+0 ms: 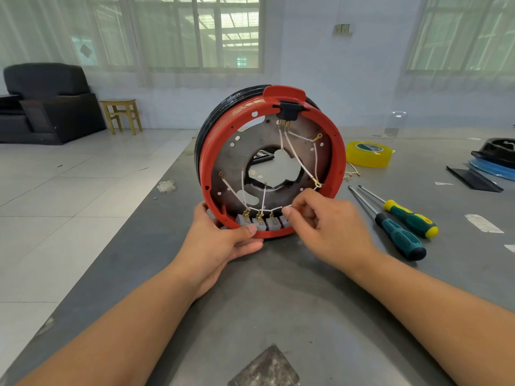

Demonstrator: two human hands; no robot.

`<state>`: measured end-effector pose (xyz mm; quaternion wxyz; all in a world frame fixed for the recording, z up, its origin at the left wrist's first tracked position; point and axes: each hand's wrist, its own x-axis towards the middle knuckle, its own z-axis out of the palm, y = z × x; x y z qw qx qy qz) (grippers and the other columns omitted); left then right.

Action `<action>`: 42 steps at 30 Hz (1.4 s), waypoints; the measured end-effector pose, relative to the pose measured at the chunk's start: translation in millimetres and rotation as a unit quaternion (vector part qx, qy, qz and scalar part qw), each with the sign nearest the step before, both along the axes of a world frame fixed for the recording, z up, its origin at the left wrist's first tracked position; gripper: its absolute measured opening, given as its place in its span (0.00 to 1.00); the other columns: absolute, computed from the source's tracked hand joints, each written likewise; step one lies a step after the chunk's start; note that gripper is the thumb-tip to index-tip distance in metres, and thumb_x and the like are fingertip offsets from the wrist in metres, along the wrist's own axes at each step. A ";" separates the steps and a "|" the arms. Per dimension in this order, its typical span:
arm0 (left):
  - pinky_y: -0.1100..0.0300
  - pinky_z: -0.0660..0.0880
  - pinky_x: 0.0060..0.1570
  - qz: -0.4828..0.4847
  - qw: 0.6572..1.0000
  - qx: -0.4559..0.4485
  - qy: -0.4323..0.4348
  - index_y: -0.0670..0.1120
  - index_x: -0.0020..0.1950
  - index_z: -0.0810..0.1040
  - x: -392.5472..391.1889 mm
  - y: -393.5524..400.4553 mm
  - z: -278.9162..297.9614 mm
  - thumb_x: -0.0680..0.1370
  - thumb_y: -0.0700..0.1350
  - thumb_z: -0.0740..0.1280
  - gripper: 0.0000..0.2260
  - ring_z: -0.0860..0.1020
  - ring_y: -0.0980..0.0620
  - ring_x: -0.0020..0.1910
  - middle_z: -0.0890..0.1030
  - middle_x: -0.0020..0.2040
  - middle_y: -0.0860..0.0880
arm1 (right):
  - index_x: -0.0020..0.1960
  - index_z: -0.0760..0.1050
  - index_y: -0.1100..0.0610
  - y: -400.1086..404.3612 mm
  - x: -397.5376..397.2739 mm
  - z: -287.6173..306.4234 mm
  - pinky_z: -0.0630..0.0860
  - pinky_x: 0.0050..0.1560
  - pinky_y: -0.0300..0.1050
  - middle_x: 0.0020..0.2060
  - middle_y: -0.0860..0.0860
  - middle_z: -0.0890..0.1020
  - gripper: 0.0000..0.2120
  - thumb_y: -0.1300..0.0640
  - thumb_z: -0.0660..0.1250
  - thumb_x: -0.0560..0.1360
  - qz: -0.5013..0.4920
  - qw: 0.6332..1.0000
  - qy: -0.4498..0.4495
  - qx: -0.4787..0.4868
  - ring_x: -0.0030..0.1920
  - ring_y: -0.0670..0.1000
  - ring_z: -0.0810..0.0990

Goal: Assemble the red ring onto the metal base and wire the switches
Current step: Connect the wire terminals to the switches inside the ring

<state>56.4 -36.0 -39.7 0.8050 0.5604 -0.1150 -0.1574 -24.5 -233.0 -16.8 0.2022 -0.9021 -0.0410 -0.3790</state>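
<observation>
Closest to me, a worn dark square patch [264,367] lies on the grey tabletop [292,302], and my two bare forearms reach forward over it. My left hand [223,240] grips the bottom edge of the red plastic ring [207,162], thumb curled over the rim and fingers underneath, with the assembly standing upright on its edge on the tabletop. The ring sits around the round dark metal base plate [239,160], which has a large irregular hole in its middle, and a black rim shows behind it. My right hand [326,221] is curled with its fingertips pinching a thin white wire [278,208] just above the row of small grey switches [260,222] set inside the ring's lower edge. More white wires with brass terminals run across the plate up to a black connector block [288,111] under the red tab at the top. To the right lie two screwdrivers with green-and-yellow handles [404,227], side by side. Farther back stands a roll of yellow tape [367,154].
</observation>
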 end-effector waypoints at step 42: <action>0.62 0.78 0.32 0.157 0.953 0.220 -0.134 0.51 0.62 0.74 52.4 14.1 -18.6 0.67 0.52 0.85 0.30 0.82 0.56 0.30 0.86 0.38 0.53 | 0.78 0.64 0.63 -98.8 150.5 -11.3 0.57 0.79 0.55 0.79 0.61 0.64 0.29 0.47 0.56 0.83 -0.335 0.895 0.291 -0.036 0.80 0.61 0.58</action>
